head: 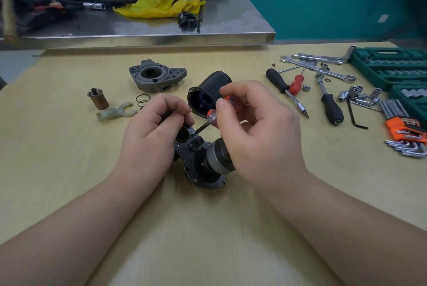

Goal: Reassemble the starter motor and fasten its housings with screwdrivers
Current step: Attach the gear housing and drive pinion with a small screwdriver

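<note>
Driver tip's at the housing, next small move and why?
Probably turn the red-handled screwdriver with the right hand: its tip already meets the motor housing beside the left hand, which grips and steadies that housing. The screw itself can't be made out.

- The table (pixel 69 170) has a pale, matt, wood-look top.
- The raised shelf (pixel 161 29) is brushed steel with a dull sheen.
- The screwdriver (pixel 213 117) has a glossy, translucent red plastic handle and a dark metal shaft.
- The motor assembly (pixel 203 170) is dark, matt cast metal with a smoother silvery collar.
- The grey housing (pixel 157 76) is rough, matt cast metal.
- The black cup housing (pixel 209 91) looks smooth with a satin finish.
- The wrenches (pixel 318 69) are polished chrome.
- The yellow bag (pixel 159 1) is thin, crinkled plastic.
</note>
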`<action>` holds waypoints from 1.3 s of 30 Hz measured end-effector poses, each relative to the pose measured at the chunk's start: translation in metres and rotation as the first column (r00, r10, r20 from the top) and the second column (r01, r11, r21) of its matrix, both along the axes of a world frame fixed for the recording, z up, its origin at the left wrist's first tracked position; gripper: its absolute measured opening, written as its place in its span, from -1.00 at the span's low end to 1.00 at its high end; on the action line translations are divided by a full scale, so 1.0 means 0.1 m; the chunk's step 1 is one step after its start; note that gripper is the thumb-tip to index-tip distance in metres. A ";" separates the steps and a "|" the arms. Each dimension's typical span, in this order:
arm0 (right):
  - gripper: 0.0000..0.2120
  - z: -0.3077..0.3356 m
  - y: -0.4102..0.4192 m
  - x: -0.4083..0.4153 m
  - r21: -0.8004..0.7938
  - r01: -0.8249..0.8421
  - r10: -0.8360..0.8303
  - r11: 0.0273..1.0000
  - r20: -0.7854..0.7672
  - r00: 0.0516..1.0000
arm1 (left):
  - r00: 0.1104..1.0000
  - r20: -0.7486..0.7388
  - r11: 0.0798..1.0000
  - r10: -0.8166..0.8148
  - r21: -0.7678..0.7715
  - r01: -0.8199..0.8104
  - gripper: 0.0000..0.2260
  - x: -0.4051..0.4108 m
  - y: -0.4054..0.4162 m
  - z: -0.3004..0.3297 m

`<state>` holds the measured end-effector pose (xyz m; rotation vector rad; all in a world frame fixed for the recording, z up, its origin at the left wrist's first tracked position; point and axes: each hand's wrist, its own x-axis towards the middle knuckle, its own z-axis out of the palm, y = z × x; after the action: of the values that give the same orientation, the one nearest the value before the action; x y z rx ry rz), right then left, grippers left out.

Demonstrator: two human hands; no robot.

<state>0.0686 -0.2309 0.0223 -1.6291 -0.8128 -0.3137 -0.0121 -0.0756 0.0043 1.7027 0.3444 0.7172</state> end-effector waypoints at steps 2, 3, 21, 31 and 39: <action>-0.92 0.00 0.00 0.00 -0.006 0.001 -0.001 1.000 -0.005 1.000 | 1.000 0.000 1.000 -0.011 0.014 0.011 -0.77 0.00 0.00 0.01; -0.92 0.00 0.00 0.00 -0.008 0.000 0.000 1.000 -0.007 1.000 | 1.000 0.000 1.000 -0.015 0.021 0.015 -0.77 0.00 0.01 0.01; -0.66 0.09 -0.08 -0.01 -0.131 -0.120 0.111 0.984 -0.073 0.991 | 0.999 0.000 0.999 -0.034 0.031 0.034 -0.76 -0.02 0.02 0.00; -0.73 0.08 -0.07 -0.01 -0.114 -0.141 0.132 0.983 -0.090 0.987 | 0.999 -0.041 0.998 0.002 0.058 0.000 -0.82 -0.02 0.05 0.00; -0.66 0.03 -0.05 -0.05 0.002 -0.153 0.152 0.988 -0.130 0.980 | 0.998 -0.056 0.994 -0.004 0.111 0.010 -0.83 -0.03 0.05 0.00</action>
<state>0.0632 -0.2356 0.0250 -1.5671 -0.8352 -0.0949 -0.0154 -0.0702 0.0045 1.8313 0.3427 0.6956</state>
